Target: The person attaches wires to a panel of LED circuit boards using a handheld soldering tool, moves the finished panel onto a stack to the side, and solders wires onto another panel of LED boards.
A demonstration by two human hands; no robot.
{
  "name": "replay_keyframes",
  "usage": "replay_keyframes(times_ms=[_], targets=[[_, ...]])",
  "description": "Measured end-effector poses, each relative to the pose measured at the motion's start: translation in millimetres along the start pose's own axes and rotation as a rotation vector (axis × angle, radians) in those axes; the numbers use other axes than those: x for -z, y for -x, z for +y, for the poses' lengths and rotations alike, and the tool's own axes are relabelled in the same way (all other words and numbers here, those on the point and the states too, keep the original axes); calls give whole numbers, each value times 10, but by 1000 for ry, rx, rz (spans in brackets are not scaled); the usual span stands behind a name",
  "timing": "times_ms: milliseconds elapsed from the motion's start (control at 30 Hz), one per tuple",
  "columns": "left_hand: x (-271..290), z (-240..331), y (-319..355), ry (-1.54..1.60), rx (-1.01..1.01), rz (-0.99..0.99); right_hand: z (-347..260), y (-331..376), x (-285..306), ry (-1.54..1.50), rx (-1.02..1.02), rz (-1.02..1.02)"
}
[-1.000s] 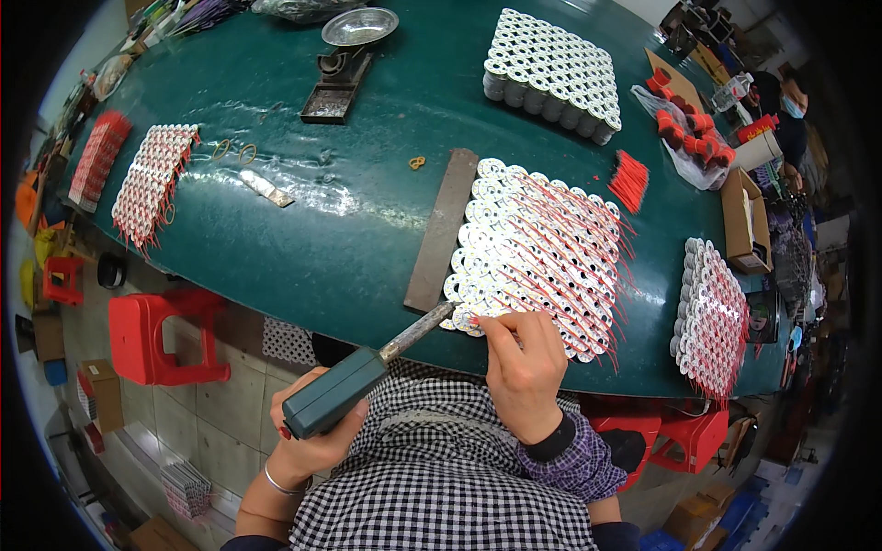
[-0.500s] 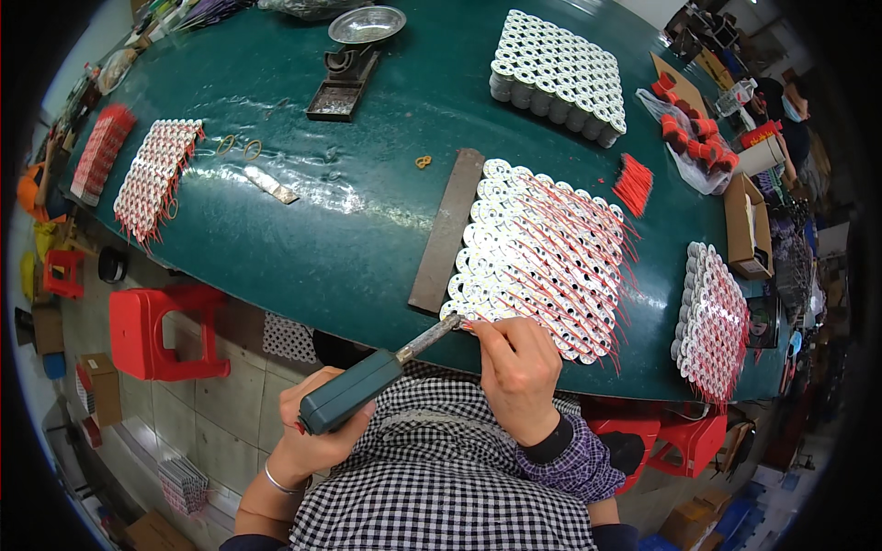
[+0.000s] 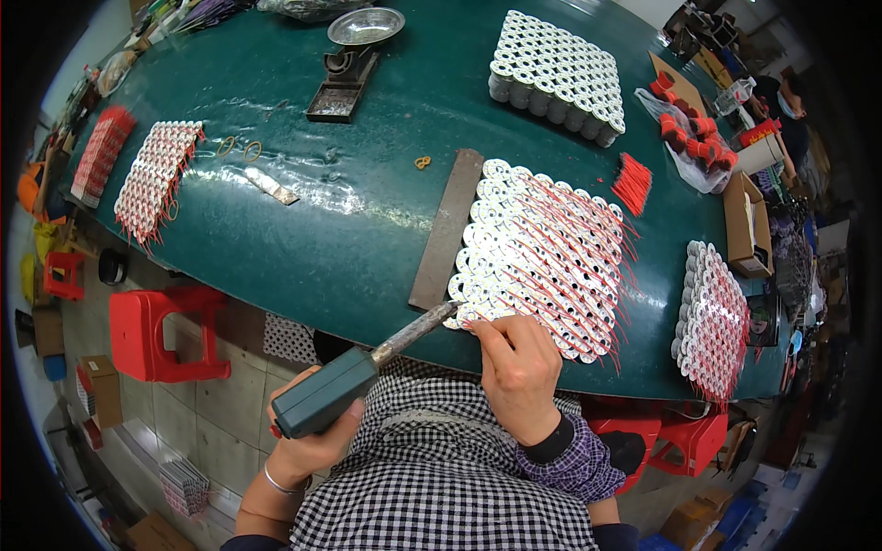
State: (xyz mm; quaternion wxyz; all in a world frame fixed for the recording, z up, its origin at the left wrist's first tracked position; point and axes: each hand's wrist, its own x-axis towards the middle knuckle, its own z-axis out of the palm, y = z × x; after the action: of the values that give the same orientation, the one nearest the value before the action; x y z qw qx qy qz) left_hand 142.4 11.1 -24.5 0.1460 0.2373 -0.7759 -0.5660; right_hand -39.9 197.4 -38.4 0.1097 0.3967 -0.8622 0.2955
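A soldering iron (image 3: 326, 393) with a dark green, boxy handle is gripped in my left hand (image 3: 317, 441). Its worn metal shaft slants up to the near left corner of a block of white-topped round cells (image 3: 482, 241), where the tip meets or hovers just over a cell. Red wires (image 3: 574, 266) fan across the block's middle and right side. My right hand (image 3: 522, 372) is pinched at the block's near edge, close to the iron's tip. What its fingertips hold is too small to make out. A brown metal bar (image 3: 447, 230) lies along the block's left side.
Behind the block lies a bundle of red wires (image 3: 634, 184), with a bare cell block (image 3: 556, 78) farther back. Wired blocks stand right (image 3: 712, 321) and left (image 3: 156, 179). A scale with a metal pan (image 3: 366, 28) is at the back. Red stools (image 3: 165, 335) flank the table.
My left hand has drawn the soldering iron a little to the left, and its tip has shifted slightly farther from me. My right hand stays in place.
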Motion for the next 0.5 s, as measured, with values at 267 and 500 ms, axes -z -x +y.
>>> replay_keyframes(times_ms=[267,500], targets=[[52,-51,-57,-5,-129,-49,-20,-68,89,-36,14,27],[-41,84,-171,52,12,13,91,-204,9,-125,-53,72]])
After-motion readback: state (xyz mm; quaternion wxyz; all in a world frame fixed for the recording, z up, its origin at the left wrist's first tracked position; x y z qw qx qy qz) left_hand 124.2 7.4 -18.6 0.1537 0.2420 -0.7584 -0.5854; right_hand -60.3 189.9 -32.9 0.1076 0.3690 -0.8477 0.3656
